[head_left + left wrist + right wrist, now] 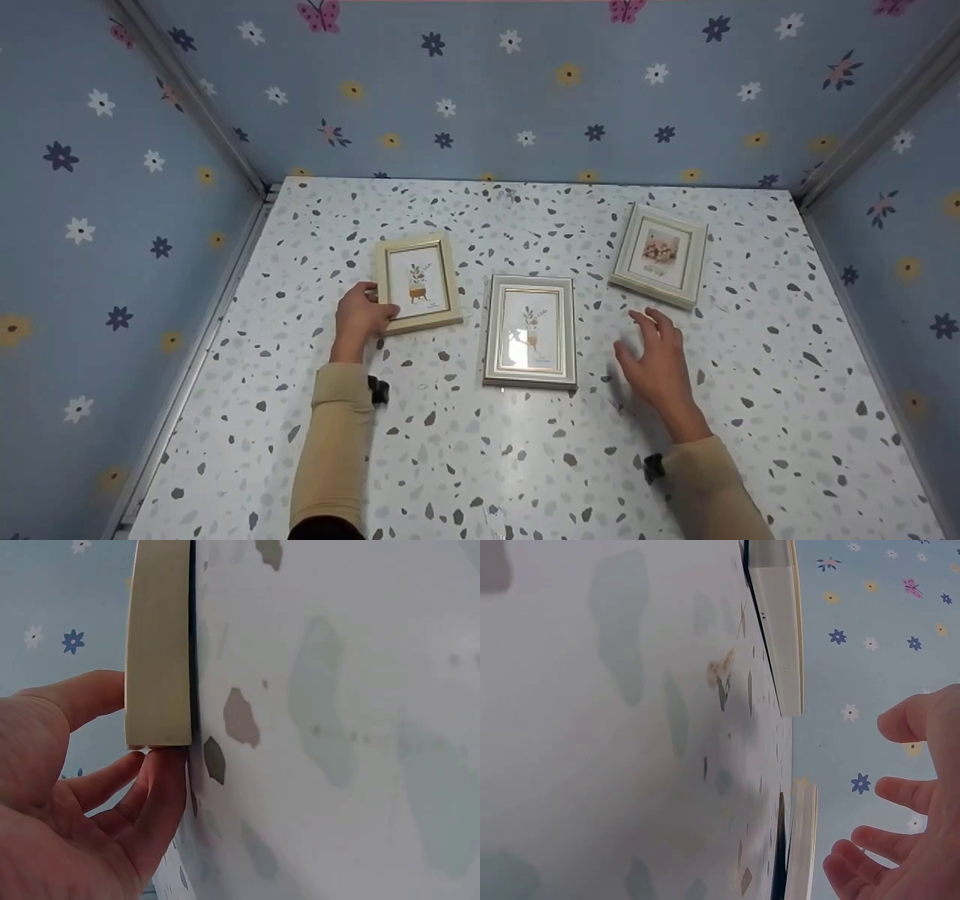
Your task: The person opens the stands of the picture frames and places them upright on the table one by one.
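Observation:
My left hand (362, 319) grips the left edge of a cream picture frame (417, 279) with a plant print, thumb over its front. In the left wrist view, the fingers bear on the pale side of this picture frame (159, 645). A silver-white picture frame (531, 330) lies face up between the hands, glare on its glass. My right hand (660, 367) has its fingers spread and loosely bent, holding nothing. Just beyond its fingertips, a third picture frame (661, 256) with a pink flower print lies tilted. The right wrist view shows the right hand (907, 825) apart from the frames.
The frames lie on a white speckled tabletop (480, 465). Blue flower-patterned panels (480, 90) stand along the back, left and right. Metal strips (180, 405) run along the panel edges. Each wrist wears a small black device (379, 390) by the beige sleeve.

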`<state>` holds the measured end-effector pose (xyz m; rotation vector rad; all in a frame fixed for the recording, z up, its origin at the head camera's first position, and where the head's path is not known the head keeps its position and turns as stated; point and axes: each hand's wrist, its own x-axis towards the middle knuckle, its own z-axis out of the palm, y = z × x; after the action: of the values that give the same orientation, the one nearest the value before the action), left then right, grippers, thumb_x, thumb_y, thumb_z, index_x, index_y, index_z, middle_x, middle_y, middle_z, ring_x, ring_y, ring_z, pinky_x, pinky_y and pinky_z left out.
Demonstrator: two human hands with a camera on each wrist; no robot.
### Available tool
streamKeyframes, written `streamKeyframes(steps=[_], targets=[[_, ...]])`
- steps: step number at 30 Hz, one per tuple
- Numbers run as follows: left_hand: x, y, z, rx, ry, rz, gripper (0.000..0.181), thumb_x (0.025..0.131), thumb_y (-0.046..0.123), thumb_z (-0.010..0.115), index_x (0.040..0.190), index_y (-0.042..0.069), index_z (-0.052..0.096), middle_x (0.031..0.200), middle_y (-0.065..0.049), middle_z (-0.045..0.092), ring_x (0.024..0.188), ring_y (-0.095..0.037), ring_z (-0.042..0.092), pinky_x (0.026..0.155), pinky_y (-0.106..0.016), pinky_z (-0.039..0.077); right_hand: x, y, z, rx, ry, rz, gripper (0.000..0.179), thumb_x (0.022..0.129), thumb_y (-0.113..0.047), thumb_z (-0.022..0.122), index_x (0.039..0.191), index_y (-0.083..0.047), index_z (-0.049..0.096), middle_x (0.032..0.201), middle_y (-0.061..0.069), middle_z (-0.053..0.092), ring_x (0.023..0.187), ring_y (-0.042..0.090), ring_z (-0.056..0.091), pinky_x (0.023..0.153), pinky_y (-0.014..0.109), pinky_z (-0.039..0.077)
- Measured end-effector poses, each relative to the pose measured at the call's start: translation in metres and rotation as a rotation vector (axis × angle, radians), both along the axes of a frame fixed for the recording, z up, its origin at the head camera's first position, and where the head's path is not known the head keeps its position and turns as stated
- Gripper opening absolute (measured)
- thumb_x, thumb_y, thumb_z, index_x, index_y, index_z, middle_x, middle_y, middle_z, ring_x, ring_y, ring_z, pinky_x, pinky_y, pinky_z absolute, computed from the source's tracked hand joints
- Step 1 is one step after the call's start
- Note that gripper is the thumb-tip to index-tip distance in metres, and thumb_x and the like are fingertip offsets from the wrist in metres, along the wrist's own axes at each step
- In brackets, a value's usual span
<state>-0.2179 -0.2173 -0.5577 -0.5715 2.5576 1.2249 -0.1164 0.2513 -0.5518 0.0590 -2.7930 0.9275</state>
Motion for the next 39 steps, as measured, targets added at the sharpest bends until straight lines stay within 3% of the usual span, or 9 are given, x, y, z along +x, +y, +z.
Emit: streamKeyframes(steps=[12,20,23,29,35,39], targets=[[0.003,0.002,0.004,0.018,0.055,0.062,0.059,0.085,0.016,0.071,0.14,0.008,0.053,0.126,-0.014,0.062,0.109,-0.029,0.06,0.091,-0.042,0.049,-0.002,0.002,-0.001,-0.008,-0.02,-0.001,0.052,0.093,-0.02,0.068,0.141,-0.006,0.052,0.148,0.021,0.038,0.131,0.043,0.037,0.101,0.06,0.037],[0.004,0.002,0.007,0.254,0.006,0.116,0.066,0.084,0.006,0.075,0.144,0.007,0.048,0.131,-0.016,0.058,0.106,-0.028,0.063,0.08,-0.033,0.055,-0.002,0.0,0.0,-0.078,-0.055,0.041,0.053,0.094,-0.02,0.066,0.142,-0.003,0.05,0.146,0.023,0.041,0.134,0.043,0.036,0.107,0.057,0.031],[0.004,0.001,0.005,0.285,0.019,0.112,0.066,0.085,0.005,0.074,0.145,0.007,0.047,0.13,-0.017,0.057,0.106,-0.028,0.063,0.077,-0.031,0.055,-0.002,-0.002,0.0,-0.116,-0.072,0.052,0.053,0.095,-0.019,0.066,0.142,-0.003,0.05,0.142,0.023,0.046,0.13,0.041,0.041,0.106,0.056,0.032],[0.0,-0.001,-0.001,0.297,0.01,0.088,0.058,0.093,0.018,0.07,0.145,0.006,0.047,0.127,-0.017,0.058,0.105,-0.026,0.061,0.082,-0.032,0.052,0.0,-0.007,-0.002,-0.144,-0.119,0.048,0.053,0.096,-0.022,0.065,0.143,-0.004,0.049,0.138,0.022,0.05,0.12,0.038,0.05,0.1,0.056,0.038],[-0.007,-0.007,-0.005,0.26,-0.045,0.062,0.056,0.099,0.036,0.059,0.146,0.007,0.046,0.111,-0.012,0.061,0.078,-0.016,0.057,0.062,-0.028,0.045,-0.002,-0.012,-0.003,-0.163,-0.145,0.045,0.053,0.097,-0.023,0.065,0.145,-0.006,0.048,0.142,0.021,0.05,0.126,0.039,0.048,0.108,0.058,0.031],[-0.01,-0.01,-0.005,0.273,-0.063,0.061,0.055,0.099,0.036,0.059,0.144,0.005,0.048,0.102,-0.01,0.061,0.073,-0.016,0.054,0.058,-0.028,0.043,-0.002,-0.015,-0.002,-0.175,-0.161,0.038,0.054,0.097,-0.022,0.065,0.145,-0.006,0.047,0.143,0.019,0.05,0.123,0.037,0.051,0.102,0.056,0.039]])
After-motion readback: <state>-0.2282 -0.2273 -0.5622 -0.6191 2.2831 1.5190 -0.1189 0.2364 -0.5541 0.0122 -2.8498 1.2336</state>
